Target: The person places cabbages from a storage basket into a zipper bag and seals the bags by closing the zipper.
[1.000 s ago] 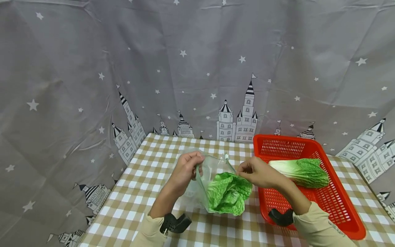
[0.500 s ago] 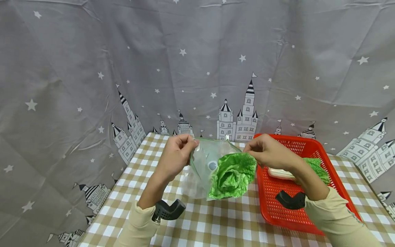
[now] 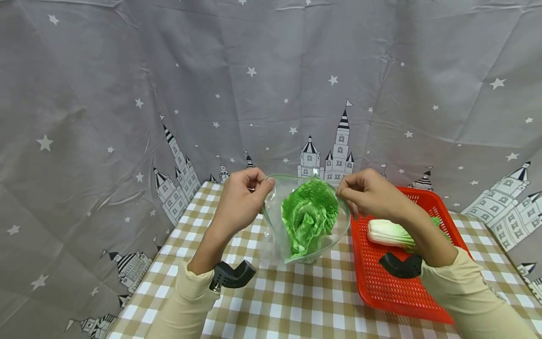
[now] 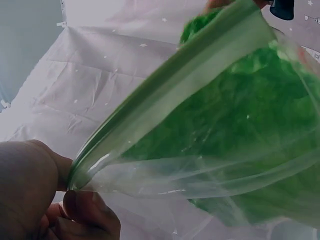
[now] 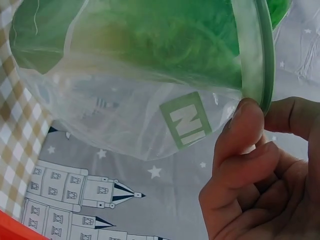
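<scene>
A clear zip bag [image 3: 276, 226] with a green-edged mouth hangs between the two hands above the table. Inside it sits a leafy green cabbage [image 3: 308, 216], its ruffled top showing through the gaping mouth. My left hand [image 3: 245, 197] pinches the bag's left corner between thumb and finger, also plain in the left wrist view, where the zip strip [image 4: 165, 85] runs taut from the fingers. At the opposite corner my right hand [image 3: 372, 194] pinches the rim; the right wrist view shows thumb and fingertip on the green strip [image 5: 267, 60]. The bag's lower part is partly hidden.
A red plastic basket [image 3: 360, 263] stands at the right under the right forearm. In it lies another cabbage [image 3: 387, 233] with a white stem, partly covered by the arm. A brown-and-white checked cloth [image 3: 271, 301] covers the table; a grey star-printed curtain [image 3: 271, 84] hangs behind.
Both hands have risen and spread apart, lifting the bag. The cabbage, earlier bulging out over the front of the mouth, now sits within the bag.
</scene>
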### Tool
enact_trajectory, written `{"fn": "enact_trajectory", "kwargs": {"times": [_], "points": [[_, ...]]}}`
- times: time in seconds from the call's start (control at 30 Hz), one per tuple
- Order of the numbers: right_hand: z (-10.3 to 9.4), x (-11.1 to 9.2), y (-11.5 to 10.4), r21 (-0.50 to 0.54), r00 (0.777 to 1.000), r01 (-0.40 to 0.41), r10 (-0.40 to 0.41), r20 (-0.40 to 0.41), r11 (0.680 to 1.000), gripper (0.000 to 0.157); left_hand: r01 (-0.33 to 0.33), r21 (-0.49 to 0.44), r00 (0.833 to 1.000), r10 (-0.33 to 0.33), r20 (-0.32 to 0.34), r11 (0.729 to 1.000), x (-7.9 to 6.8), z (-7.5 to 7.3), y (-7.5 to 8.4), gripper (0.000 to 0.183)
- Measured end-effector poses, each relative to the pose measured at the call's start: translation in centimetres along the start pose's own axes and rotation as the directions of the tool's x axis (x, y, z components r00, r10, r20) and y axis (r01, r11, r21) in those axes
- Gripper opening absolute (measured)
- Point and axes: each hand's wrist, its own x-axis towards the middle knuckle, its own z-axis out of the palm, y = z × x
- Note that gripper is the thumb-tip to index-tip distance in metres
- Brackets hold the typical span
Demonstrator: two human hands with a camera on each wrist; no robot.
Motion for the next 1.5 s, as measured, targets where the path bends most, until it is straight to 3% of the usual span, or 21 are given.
{"fn": "enact_trajectory", "kwargs": {"times": [0.3,0.63,0.97,1.2,1.5], "points": [[-0.5,-0.1,-0.4,-0.055,0.999,-0.016,0.013,-0.039,0.998,0.020,0.011,-0.020,1.000,-0.011,0.016,1.000,0.2,0.2,0.2,0.024],[-0.5,0.2,-1.7,-0.252,0.990,-0.007,-0.029,-0.140,0.968,0.030,-0.067,0.081,0.996,0.072,-0.057,0.994,0.4,0.4,1.0,0.026],[-0.4,0.1,-1.8,-0.223,0.982,-0.091,0.050,-0.185,0.971,0.019,-0.076,0.119,0.995,0.084,-0.060,0.990,0.5,0.8,0.3,0.027],[-0.9,-0.2,-1.9,-0.318,0.973,-0.095,0.020,-0.229,0.943,0.018,-0.057,0.131,0.995,0.068,-0.076,0.990,0.6,0.9,0.1,0.027],[-1.4,-0.6,-3.1,-0.417,0.963,0.019,-0.128,-0.236,0.909,0.017,-0.104,0.062,0.985,0.111,-0.130,0.993,0.6,1.2,0.7,0.029]]}}
